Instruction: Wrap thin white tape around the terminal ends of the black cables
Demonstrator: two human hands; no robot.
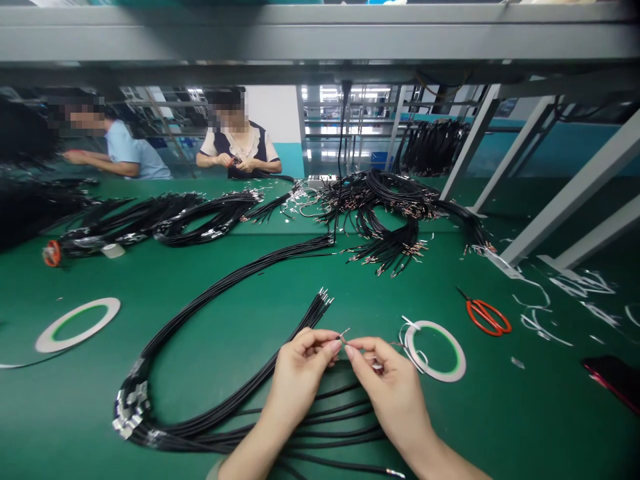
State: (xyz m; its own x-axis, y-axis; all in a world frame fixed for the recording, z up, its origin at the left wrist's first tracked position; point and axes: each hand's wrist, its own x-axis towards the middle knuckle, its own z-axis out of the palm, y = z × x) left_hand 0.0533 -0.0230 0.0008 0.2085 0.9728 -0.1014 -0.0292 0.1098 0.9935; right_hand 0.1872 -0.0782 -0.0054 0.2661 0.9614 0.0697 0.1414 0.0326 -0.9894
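Two bare hands, the left hand and the right hand, are closed in a fingertip pinch on a thin metal-tipped wire, just above a looped bundle of black cables with silver terminals on a green bench. Right of that bundle sit a white tape roll with a green core and orange-handled steel scissors; left of it lies a second white tape roll. Beyond the bundle, heaped black wire harnesses spread across the bench, and past them sit two co-workers, one with hands raised around something small and dark.
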